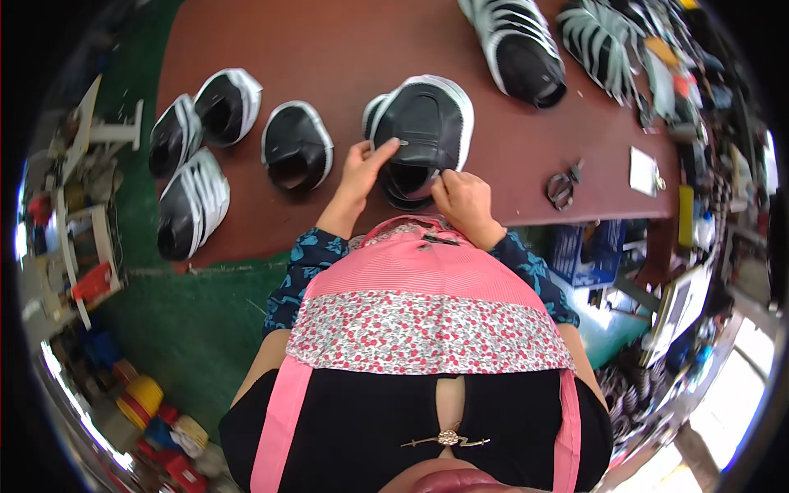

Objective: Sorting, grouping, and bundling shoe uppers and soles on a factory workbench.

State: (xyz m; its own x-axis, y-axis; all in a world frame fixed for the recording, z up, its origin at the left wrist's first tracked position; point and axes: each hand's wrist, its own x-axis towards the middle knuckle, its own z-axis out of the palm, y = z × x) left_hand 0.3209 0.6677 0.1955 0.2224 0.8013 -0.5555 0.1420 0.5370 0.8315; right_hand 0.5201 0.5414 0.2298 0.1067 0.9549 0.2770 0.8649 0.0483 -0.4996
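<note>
Left hand (362,168) pinches the black shoe upper (423,131) at the near table (345,49) edge – right hand (464,197) has fingers curled tight on its rim. Best bet – keep both grips even.

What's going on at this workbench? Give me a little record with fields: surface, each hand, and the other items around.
surface: reddish-brown table beside a green floor
left hand: fingers on the left edge of a black-and-white shoe upper
right hand: pinching the near edge of the same upper
lying to the left: four black-and-white uppers
far side: one more upper, and beside it a further striped piece I cannot make out
to the right: small dark tool, perhaps scissors; white card
clothing: pink apron
</note>
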